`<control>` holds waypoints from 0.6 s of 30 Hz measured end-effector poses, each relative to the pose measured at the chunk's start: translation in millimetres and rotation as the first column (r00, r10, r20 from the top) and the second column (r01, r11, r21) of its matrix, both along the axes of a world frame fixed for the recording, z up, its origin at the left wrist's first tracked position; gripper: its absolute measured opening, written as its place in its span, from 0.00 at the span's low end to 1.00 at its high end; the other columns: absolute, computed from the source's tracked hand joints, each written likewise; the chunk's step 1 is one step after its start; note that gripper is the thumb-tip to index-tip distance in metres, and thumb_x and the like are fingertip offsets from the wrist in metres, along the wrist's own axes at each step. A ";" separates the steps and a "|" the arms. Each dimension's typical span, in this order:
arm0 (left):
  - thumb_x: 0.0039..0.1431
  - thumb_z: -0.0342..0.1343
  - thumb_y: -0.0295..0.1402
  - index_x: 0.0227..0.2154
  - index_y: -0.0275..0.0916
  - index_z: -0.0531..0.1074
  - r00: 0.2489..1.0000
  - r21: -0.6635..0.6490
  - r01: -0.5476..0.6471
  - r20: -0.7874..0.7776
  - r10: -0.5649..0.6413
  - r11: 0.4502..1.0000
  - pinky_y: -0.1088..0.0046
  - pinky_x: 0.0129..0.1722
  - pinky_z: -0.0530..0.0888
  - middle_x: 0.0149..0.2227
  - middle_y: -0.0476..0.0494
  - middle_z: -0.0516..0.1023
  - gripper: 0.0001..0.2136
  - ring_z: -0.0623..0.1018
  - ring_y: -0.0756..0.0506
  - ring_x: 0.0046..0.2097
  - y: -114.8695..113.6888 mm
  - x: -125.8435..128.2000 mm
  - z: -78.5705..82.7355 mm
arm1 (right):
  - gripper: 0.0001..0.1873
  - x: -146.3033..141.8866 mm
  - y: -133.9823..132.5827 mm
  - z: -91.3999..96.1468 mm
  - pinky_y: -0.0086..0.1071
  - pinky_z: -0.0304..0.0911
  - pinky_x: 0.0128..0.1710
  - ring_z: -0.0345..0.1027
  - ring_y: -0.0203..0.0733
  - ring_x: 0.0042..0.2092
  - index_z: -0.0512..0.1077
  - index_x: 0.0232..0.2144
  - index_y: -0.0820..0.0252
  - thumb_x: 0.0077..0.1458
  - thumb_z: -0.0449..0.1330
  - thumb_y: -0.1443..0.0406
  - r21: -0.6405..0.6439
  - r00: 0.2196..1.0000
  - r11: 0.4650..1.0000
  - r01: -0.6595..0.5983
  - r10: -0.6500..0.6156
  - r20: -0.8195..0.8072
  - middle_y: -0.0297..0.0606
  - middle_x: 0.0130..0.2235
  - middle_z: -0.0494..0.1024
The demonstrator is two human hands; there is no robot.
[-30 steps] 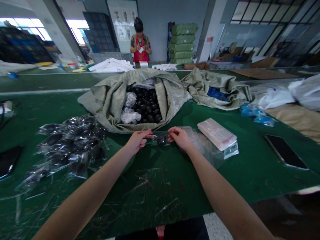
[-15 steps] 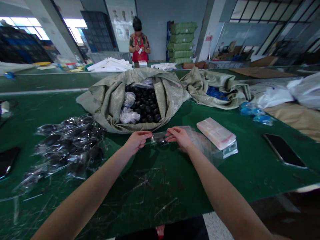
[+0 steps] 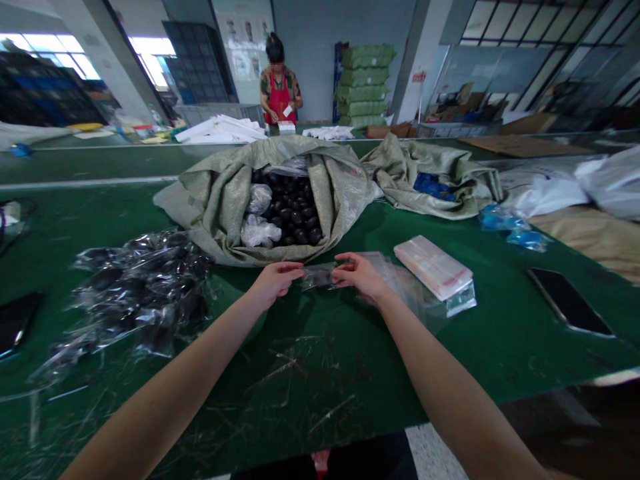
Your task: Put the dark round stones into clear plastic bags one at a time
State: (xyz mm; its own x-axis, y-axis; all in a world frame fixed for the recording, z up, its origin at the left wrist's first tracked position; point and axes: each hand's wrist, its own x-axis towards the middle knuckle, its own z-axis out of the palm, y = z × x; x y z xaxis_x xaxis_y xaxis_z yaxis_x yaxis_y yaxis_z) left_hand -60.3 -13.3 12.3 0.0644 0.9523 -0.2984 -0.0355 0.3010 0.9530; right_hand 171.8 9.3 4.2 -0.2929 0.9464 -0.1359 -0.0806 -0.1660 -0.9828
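Observation:
A small clear plastic bag [image 3: 317, 276] is stretched between my two hands, in front of the open sack. My left hand [image 3: 275, 283] pinches its left end between thumb and fingers. At the other end, my right hand [image 3: 359, 276] has its fingers closed on the bag. Something dark shows through the plastic near the right fingertips, too unclear to name. Flat clear bags [image 3: 387, 272] lie spread beside and partly under my right hand. Further right rests a stack of clear bags [image 3: 434, 265].
A woven sack [image 3: 210, 200] holds black egg-shaped pieces [image 3: 296, 217]. Bagged black pieces [image 3: 135, 287] are heaped at left. Another sack [image 3: 400, 167] with blue contents stands behind right. Phones [image 3: 567, 300] lie at both sides. A co-worker [image 3: 280, 90] stands across the tables.
My hands stay in nearly the same place on the bag, the right fingers shifting slightly. Across the tables, the co-worker's hands have lowered and moved apart.

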 end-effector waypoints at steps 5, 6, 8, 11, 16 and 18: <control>0.41 0.70 0.37 0.43 0.33 0.75 0.998 0.050 0.007 -0.058 -0.004 0.999 0.79 0.16 0.47 0.21 0.54 0.67 0.24 0.55 0.59 0.17 1.1 -1.0 -5.6 | 0.23 0.5 1.1 -0.5 0.29 0.74 0.29 0.74 0.36 0.29 0.67 0.43 0.60 0.44 0.66 0.74 0.001 1.000 1.000 -0.011 0.011 0.015 0.30 0.26 0.77; 0.42 0.69 0.37 0.43 0.34 0.75 0.997 0.058 0.008 -0.074 -0.003 0.998 0.79 0.16 0.47 0.22 0.53 0.69 0.23 0.55 0.59 0.17 1.5 -0.9 -6.8 | 0.22 0.8 1.3 -0.8 0.29 0.74 0.29 0.74 0.36 0.29 0.67 0.43 0.60 0.43 0.66 0.74 0.002 1.000 1.000 -0.015 0.015 0.015 0.30 0.26 0.77; 0.44 0.67 0.37 0.43 0.35 0.75 0.992 0.070 0.001 -0.124 0.008 0.998 0.79 0.15 0.48 0.26 0.51 0.73 0.22 0.56 0.59 0.16 2.3 -0.5 -8.8 | 0.22 1.1 1.5 -1.4 0.29 0.74 0.28 0.74 0.35 0.28 0.67 0.42 0.59 0.43 0.66 0.74 0.006 0.999 1.000 -0.015 0.014 0.031 0.29 0.26 0.76; 0.46 0.66 0.35 0.44 0.37 0.75 0.977 0.103 -0.018 -0.210 0.039 0.995 0.78 0.16 0.50 0.31 0.48 0.77 0.20 0.59 0.58 0.17 3.7 0.4 -11.2 | 0.21 0.8 1.6 -3.3 0.29 0.74 0.27 0.74 0.35 0.29 0.67 0.42 0.60 0.44 0.65 0.74 0.022 0.997 1.000 -0.016 0.015 0.074 0.30 0.26 0.76; 0.45 0.66 0.34 0.41 0.35 0.76 0.955 0.226 -0.037 -0.277 0.101 0.973 0.76 0.27 0.66 0.32 0.45 0.80 0.18 0.73 0.50 0.27 7.1 0.4 -16.1 | 0.20 -0.3 2.6 -8.5 0.28 0.74 0.26 0.74 0.36 0.30 0.68 0.42 0.60 0.45 0.66 0.73 0.057 0.994 0.998 -0.017 0.011 0.107 0.31 0.28 0.77; 0.45 0.66 0.35 0.40 0.35 0.76 0.944 0.287 -0.038 -0.305 0.129 0.957 0.74 0.33 0.69 0.32 0.45 0.80 0.18 0.76 0.48 0.33 7.7 0.7 -17.8 | 0.19 -0.4 2.7 -9.2 0.28 0.74 0.25 0.74 0.36 0.30 0.68 0.42 0.60 0.45 0.66 0.73 0.068 0.993 0.998 -0.013 0.005 0.114 0.31 0.28 0.77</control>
State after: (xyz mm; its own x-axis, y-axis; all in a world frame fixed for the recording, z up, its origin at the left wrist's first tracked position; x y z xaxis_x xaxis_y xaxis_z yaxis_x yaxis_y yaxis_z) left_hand -59.6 -5.6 -5.4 -0.0738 0.9971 -0.0176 0.2686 0.0369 0.9625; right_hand 171.4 12.1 -5.0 -0.2880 0.9520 -0.1040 0.0340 -0.0984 -0.9946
